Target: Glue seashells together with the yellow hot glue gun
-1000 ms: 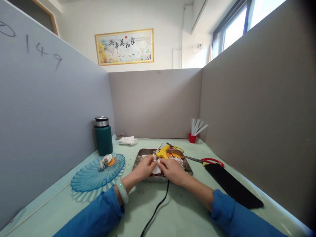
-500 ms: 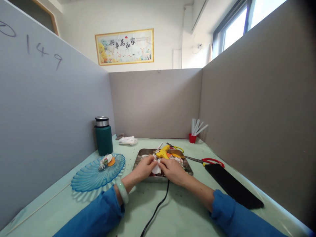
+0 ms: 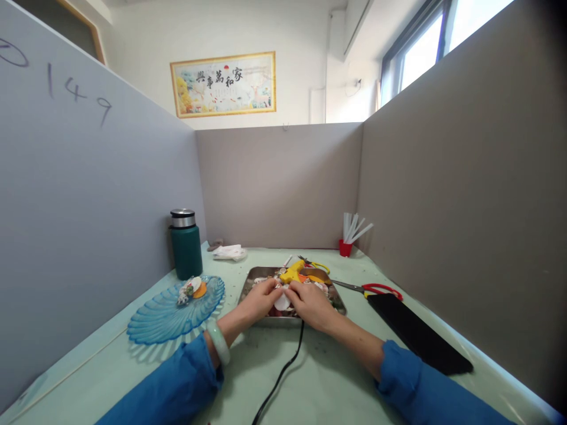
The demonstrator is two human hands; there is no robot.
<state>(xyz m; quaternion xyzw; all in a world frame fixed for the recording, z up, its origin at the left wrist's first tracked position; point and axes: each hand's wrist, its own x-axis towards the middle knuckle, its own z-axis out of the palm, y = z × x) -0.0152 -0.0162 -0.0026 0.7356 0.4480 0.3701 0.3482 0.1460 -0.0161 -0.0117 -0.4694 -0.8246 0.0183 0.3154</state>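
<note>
Over the near part of a metal tray [image 3: 279, 322], my left hand [image 3: 262, 298] and my right hand [image 3: 310, 301] meet with fingertips close together. Both are closed in a pinch on a small white round disc [image 3: 282, 301], which shows between and below the thumbs. The fingers hide part of it. Just beyond them a yellow glue gun [image 3: 292, 273] lies on the tray among many small white, orange and dark craft pieces. A black cord [image 3: 283, 373] runs from under the tray's near side toward me.
On the left are a blue scalloped glass plate [image 3: 163, 321] with small ornaments and a green bottle [image 3: 186, 251]. To the right lie red-handled scissors [image 3: 381, 289] and a black flat slab [image 3: 416, 333]. Behind stand a red cup [image 3: 345, 248] of white sticks, yellow-handled pliers [image 3: 319, 266] and a white packet [image 3: 229, 252].
The white disc has turned slightly between my fingertips and looks rounder. My hands have barely shifted; everything else is unmoved.
</note>
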